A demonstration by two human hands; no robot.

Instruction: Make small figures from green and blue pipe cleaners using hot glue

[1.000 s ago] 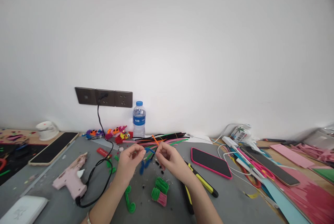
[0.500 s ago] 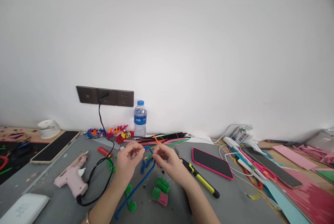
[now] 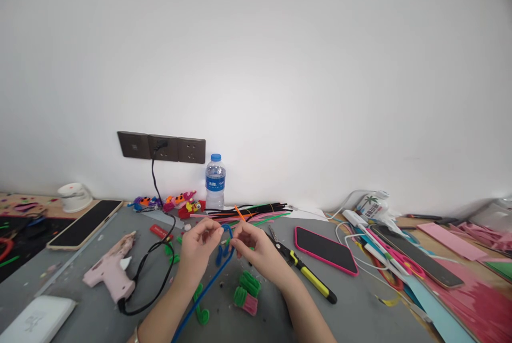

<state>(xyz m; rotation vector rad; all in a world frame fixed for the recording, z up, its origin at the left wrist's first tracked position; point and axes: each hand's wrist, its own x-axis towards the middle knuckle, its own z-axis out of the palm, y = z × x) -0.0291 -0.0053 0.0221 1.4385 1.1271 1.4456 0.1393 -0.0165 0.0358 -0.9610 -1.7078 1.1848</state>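
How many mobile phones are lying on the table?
3: one with a pink case right of the hands, one dark phone at far right, one at far left. Others may be hidden under clutter.

Plain white wall (image 3: 280,65) — evenly lit — carrying a dark socket strip (image 3: 161,147) above a grey tabletop (image 3: 360,305).

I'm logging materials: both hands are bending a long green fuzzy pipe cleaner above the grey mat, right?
Not green: the head view shows the left hand and right hand bending a long blue fuzzy pipe cleaner above the grey mat.
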